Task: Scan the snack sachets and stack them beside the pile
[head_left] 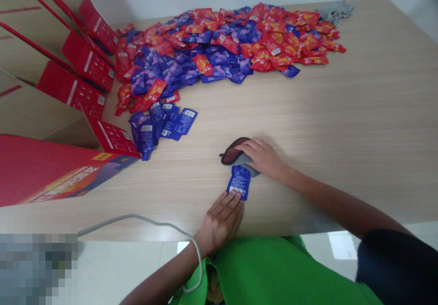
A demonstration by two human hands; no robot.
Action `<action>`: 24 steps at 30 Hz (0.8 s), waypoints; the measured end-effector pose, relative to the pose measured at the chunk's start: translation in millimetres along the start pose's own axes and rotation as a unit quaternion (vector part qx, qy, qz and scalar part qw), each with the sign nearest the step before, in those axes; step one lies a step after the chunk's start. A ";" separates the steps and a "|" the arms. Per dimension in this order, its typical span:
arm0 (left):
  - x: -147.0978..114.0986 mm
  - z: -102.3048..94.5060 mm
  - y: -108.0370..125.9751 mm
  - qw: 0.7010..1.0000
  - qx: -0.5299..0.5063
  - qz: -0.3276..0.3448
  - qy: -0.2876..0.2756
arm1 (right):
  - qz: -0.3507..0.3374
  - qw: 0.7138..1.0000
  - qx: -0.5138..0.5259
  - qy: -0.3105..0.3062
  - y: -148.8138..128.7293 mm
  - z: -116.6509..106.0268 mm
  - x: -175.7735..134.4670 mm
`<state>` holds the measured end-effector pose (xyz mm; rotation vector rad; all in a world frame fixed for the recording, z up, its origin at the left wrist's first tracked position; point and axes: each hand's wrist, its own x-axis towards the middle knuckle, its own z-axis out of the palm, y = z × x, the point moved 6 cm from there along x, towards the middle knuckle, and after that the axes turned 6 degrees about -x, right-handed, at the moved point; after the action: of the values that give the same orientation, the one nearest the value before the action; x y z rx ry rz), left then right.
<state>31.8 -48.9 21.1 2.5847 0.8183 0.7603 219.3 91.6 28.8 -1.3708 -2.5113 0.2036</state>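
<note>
A blue pouch (239, 182) with printed text and a white label lies flat near the table's front edge. My left hand (221, 218) rests on its near end, fingers stretched out flat and pressing it down. Just beyond, my right hand (265, 158) is closed on a grey cloth (243, 160) that touches or overlaps the pouch's far end. Against that cloth is a dark-rimmed, reddish-brown oval pad (233, 153), partly under my right fingers; I cannot tell whether the two are one piece. Several blue pouches (163, 124) lie in a small group to the left.
A long heap of red and blue pouches (222, 44) runs along the back of the table (342, 113). A grey cloth lump (337, 12) lies at its right end. Open red cartons (51, 170) stand at the left. A grey cable (137, 217) crosses the front edge towards my left arm.
</note>
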 end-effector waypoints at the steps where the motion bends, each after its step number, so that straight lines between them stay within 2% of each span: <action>1: 0.4 0.0 -0.3 1.000 0.000 -0.001 0.002 | 0.015 1.000 -0.009 0.017 9.6 -10.3 4.4; 3: 0.6 -0.1 -0.4 1.000 -0.001 -0.001 0.006 | 0.032 0.997 -0.004 0.075 14.7 -31.9 5.5; 5: 0.0 0.0 -0.2 1.000 -0.001 0.001 0.012 | 0.028 0.991 0.027 0.129 0.3 -45.2 -3.8; 6: -0.8 0.3 -0.3 1.000 -0.001 -0.001 0.014 | 0.008 0.990 0.045 0.136 -13.6 -45.6 -10.7; 7: -1.7 0.7 -0.8 1.000 -0.002 -0.005 0.015 | -0.021 0.990 0.057 0.124 -30.4 -40.9 -18.1; 9: -3.7 2.3 -3.1 1.000 -0.006 -0.025 0.008 | -0.087 0.992 0.064 0.059 -63.5 -20.3 -32.4; 11: -5.0 3.4 -5.2 0.999 -0.014 -0.043 0.003 | -0.119 0.991 0.058 -0.002 -80.5 3.7 -41.3; 13: -4.6 3.2 -4.5 0.999 -0.016 -0.037 0.001 | -0.107 0.992 0.055 -0.028 -74.0 19.7 -39.6; 16: -2.4 1.4 -1.5 1.000 -0.011 -0.009 0.005 | -0.044 0.998 0.040 -0.019 -32.0 20.3 -20.3; 18: -1.3 1.0 -1.1 1.000 -0.009 -0.005 0.003 | 0.000 1.000 0.015 0.003 0.0 6.8 -5.2; 20: -0.7 0.8 -1.3 1.000 -0.009 -0.006 0.002 | 0.028 0.999 -0.001 0.039 20.2 -13.6 4.1; 22: -0.3 0.6 -1.1 1.000 -0.006 -0.006 0.002 | 0.041 0.994 0.014 0.098 21.6 -34.8 3.3; 24: -0.3 0.4 -0.6 1.000 -0.004 -0.005 0.004 | 0.024 0.987 0.049 0.151 2.9 -47.2 -7.1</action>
<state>31.5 -48.6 20.5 2.5699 0.8283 0.7688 239.6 86.9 71.9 -1.3143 -2.1930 0.1179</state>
